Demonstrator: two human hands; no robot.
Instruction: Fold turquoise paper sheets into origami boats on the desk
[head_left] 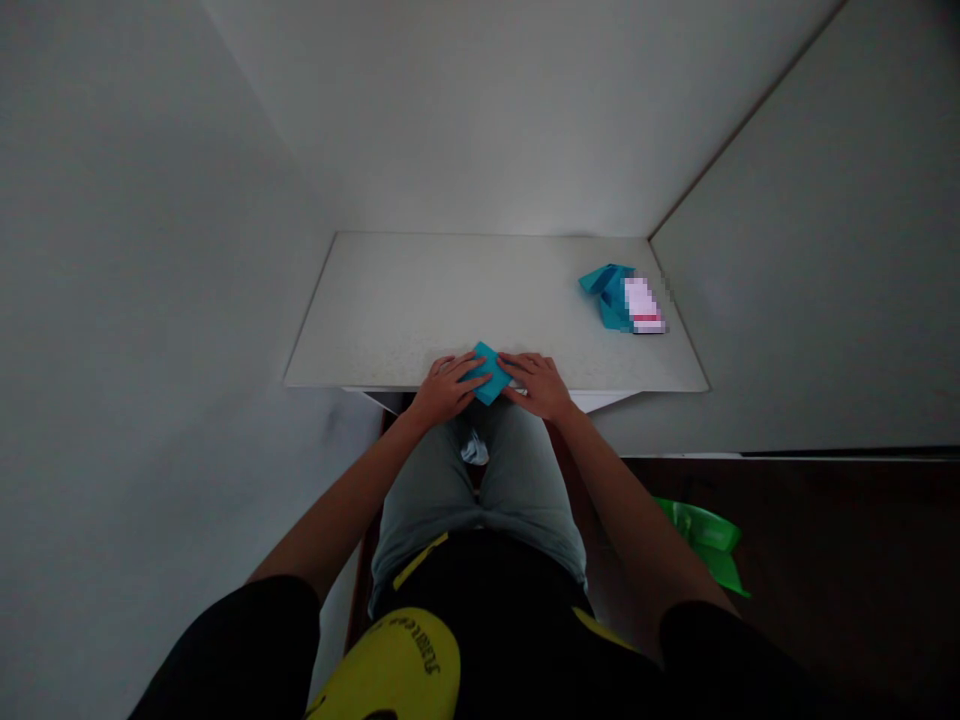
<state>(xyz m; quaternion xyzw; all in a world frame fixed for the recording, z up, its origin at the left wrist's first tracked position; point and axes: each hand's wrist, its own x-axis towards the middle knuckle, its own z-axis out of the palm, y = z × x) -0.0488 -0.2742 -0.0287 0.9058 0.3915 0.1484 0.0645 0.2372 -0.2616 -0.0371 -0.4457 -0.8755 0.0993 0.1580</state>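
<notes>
A small piece of folded blue paper [489, 374] lies between my hands at the front edge of the white tabletop. My left hand [444, 388] grips its left side, fingers reaching across the top of the paper. On the other side, my right hand [537, 385] holds the right corner, with its fingertips over the upper edge and the thumb lower down. The hands partly cover the paper's sides, so its full outline is hidden.
At the right end of the white tabletop [420, 300] lies a larger folded blue paper piece [611, 300] beside a blurred pinkish-white item [645, 306]. Walls close in behind and to the left. A green plastic object [709, 540] lies on the dark floor at right.
</notes>
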